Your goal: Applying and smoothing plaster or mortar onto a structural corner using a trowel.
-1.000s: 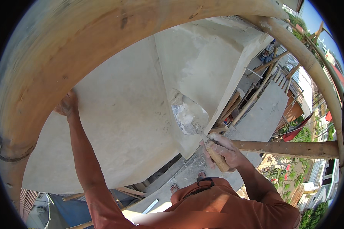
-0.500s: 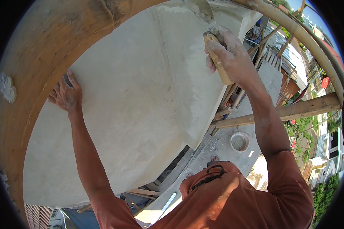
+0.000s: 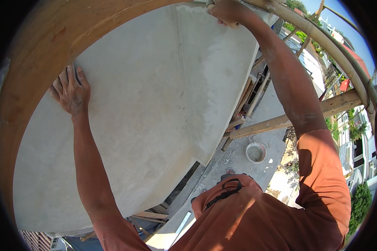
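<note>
Plastered grey wall (image 3: 130, 125) fills the middle of the view. The left hand (image 3: 72, 92) lies flat against it, fingers slightly spread, with nothing seen in its grasp. Near the wall's top, the right hand (image 3: 227, 11) curls closed around a wooden handle (image 3: 234, 25); the tool's far end cannot be made out. A round bucket (image 3: 262, 147) stands beyond the wall's lower right edge.
</note>
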`<state>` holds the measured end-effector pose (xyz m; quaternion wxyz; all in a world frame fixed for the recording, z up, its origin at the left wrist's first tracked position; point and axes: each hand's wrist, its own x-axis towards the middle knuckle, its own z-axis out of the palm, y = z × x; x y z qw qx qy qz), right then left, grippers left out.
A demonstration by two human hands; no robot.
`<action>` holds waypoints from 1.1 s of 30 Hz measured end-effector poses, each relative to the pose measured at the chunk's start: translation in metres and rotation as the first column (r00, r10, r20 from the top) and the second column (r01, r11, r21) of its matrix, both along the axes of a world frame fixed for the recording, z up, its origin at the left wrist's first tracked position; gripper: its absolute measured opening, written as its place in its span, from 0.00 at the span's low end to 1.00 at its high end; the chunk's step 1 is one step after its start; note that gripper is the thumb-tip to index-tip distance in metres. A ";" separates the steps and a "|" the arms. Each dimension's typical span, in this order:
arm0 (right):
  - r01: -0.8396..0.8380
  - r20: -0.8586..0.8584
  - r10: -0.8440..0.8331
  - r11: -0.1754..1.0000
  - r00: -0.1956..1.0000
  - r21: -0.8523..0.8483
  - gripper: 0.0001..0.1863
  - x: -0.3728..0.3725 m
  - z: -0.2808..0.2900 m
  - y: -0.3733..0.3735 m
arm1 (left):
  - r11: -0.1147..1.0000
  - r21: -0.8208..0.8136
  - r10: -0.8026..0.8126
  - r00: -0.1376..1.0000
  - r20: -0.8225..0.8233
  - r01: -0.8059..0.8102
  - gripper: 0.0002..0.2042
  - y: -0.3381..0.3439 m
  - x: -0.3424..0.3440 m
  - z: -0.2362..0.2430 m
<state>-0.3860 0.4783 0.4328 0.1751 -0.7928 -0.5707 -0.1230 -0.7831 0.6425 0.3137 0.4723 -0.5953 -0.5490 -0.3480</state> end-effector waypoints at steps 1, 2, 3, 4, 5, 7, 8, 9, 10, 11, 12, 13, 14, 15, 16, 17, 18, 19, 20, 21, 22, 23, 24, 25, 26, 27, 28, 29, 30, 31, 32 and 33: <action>-0.001 0.007 0.001 1.000 1.000 -0.006 0.10 -0.005 0.000 0.000 | 1.000 -0.006 0.001 1.000 0.007 -0.001 0.21 -0.002 0.000 -0.001; -0.002 0.015 0.002 1.000 1.000 0.014 0.10 -0.001 0.001 0.000 | 1.000 0.001 0.014 1.000 0.001 -0.014 0.21 -0.004 0.002 0.001; -0.004 0.022 0.003 0.999 1.000 0.033 0.11 0.002 0.002 0.000 | 1.000 0.009 0.027 1.000 -0.006 -0.027 0.21 -0.006 0.004 0.002; -0.001 0.031 0.000 0.999 1.000 0.032 0.11 0.007 0.004 0.004 | 1.000 0.007 0.024 1.000 0.002 -0.024 0.21 -0.006 0.005 0.003; 0.001 0.276 0.030 0.994 0.961 -0.113 0.10 0.021 0.005 0.011 | 1.000 0.020 0.000 1.000 0.007 0.000 0.21 -0.005 0.008 0.004; 0.038 0.495 0.097 0.966 0.864 -0.256 0.10 0.032 0.002 0.022 | 0.999 0.031 -0.022 1.000 0.011 0.021 0.21 -0.004 0.008 0.002; 0.064 0.631 0.142 0.954 0.763 -0.292 0.10 0.031 0.001 0.026 | 0.998 0.047 -0.049 0.999 0.015 0.048 0.21 -0.003 0.006 0.002; 0.097 0.745 0.189 0.942 0.640 -0.322 0.11 0.030 -0.001 0.029 | 0.995 0.065 -0.077 0.997 0.019 0.075 0.21 -0.002 0.004 0.002; 0.099 0.748 0.189 0.942 0.637 -0.322 0.11 0.029 -0.004 0.032 | 0.995 0.065 -0.077 0.997 0.023 0.076 0.21 -0.001 0.002 0.002; 0.085 0.735 0.142 0.961 0.663 -0.263 0.10 0.027 -0.008 0.036 | 0.991 0.080 -0.105 0.994 0.026 0.103 0.21 -0.001 0.002 0.001; 0.074 0.718 0.096 0.977 0.689 -0.202 0.10 0.026 -0.011 0.039 | 0.987 0.095 -0.133 0.991 0.029 0.130 0.21 0.000 0.002 0.000; 0.077 0.721 0.096 0.976 0.687 -0.203 0.10 0.024 -0.013 0.042 | 0.987 0.094 -0.136 0.990 0.034 0.132 0.21 0.000 0.001 -0.001; 0.085 0.680 0.082 0.974 0.728 -0.208 0.11 0.025 -0.012 0.045 | 0.987 0.091 -0.135 0.990 0.030 0.132 0.21 -0.001 0.002 0.000; 0.093 0.638 0.066 0.972 0.767 -0.214 0.11 0.027 -0.012 0.047 | 0.987 0.088 -0.135 0.990 0.026 0.133 0.21 -0.002 0.003 0.000; 0.100 0.642 0.063 0.971 0.764 -0.215 0.11 0.030 -0.011 0.046 | 0.987 0.087 -0.141 0.990 0.031 0.138 0.21 -0.003 0.005 0.000; 0.108 0.689 0.108 0.959 0.717 -0.262 0.12 0.028 -0.009 0.047 | 0.985 0.100 -0.147 0.989 0.028 0.143 0.21 -0.003 0.005 0.001; 0.119 0.730 0.154 0.944 0.666 -0.308 0.12 0.026 -0.008 0.047 | 0.982 0.114 -0.153 0.988 0.024 0.149 0.21 -0.003 0.004 0.001; 0.120 0.732 0.156 0.943 0.663 -0.310 0.12 0.025 -0.006 0.047 | 0.983 0.111 -0.152 0.988 0.028 0.148 0.21 -0.002 0.004 0.000; 0.132 0.510 0.021 0.956 0.860 -0.263 0.13 0.017 -0.003 0.045 | 0.982 0.117 -0.155 0.988 0.026 0.151 0.21 -0.001 0.002 -0.001; 0.159 0.231 -0.107 0.962 0.967 -0.222 0.14 0.008 -0.001 0.043 | 0.981 0.123 -0.157 0.987 0.023 0.153 0.21 0.000 0.000 -0.002; 0.155 0.233 -0.101 0.962 0.967 -0.226 0.14 0.005 -0.001 0.045 | 0.982 0.120 -0.152 0.988 0.026 0.148 0.21 0.001 -0.001 -0.003; 0.135 0.212 -0.088 0.966 0.973 -0.222 0.15 0.012 0.001 0.043 | 0.981 0.126 -0.150 0.988 0.027 0.145 0.21 0.000 0.001 -0.002; 0.115 0.192 -0.073 0.969 0.979 -0.218 0.16 0.018 0.003 0.041 | 0.981 0.131 -0.146 0.989 0.028 0.142 0.21 -0.001 0.003 -0.001; 0.120 0.199 -0.076 0.968 0.977 -0.219 0.16 0.024 0.005 0.038 | 0.981 0.130 -0.150 0.988 0.036 0.144 0.21 -0.002 0.004 0.000; 0.076 0.235 -0.025 0.975 0.972 -0.211 0.15 0.026 0.006 0.035 | 0.974 0.173 -0.154 0.988 0.020 0.148 0.20 -0.001 0.003 0.001; 0.031 0.271 0.026 0.978 0.962 -0.205 0.14 0.026 0.008 0.034 | 0.964 0.216 -0.156 0.988 0.004 0.152 0.19 -0.002 0.003 0.001; 0.034 0.278 0.026 0.978 0.960 -0.208 0.14 0.027 0.011 0.032 | 0.965 0.214 -0.157 0.988 0.011 0.151 0.19 -0.002 0.004 0.001; 0.057 0.239 -0.014 0.983 0.971 -0.172 0.13 0.016 0.011 0.030 | 0.969 0.206 -0.140 0.990 0.005 0.136 0.19 -0.002 0.001 0.000; 0.087 0.202 -0.059 0.987 0.978 -0.134 0.12 0.012 0.012 0.027 | 0.971 0.202 -0.128 0.992 0.003 0.124 0.19 -0.003 0.002 0.000; 0.086 0.207 -0.057 0.987 0.977 -0.135 0.12 0.008 0.011 0.021 | 0.972 0.202 -0.126 0.992 0.009 0.122 0.19 -0.003 0.002 0.000; 0.031 0.238 -0.016 0.998 0.971 -0.057 0.11 0.006 0.010 0.014 | 0.971 0.192 -0.149 0.989 0.016 0.143 0.19 -0.003 0.003 0.000; -0.027 0.271 0.021 0.999 0.962 0.020 0.10 0.003 0.010 0.008 | 0.969 0.184 -0.171 0.985 0.023 0.164 0.20 -0.004 0.004 0.000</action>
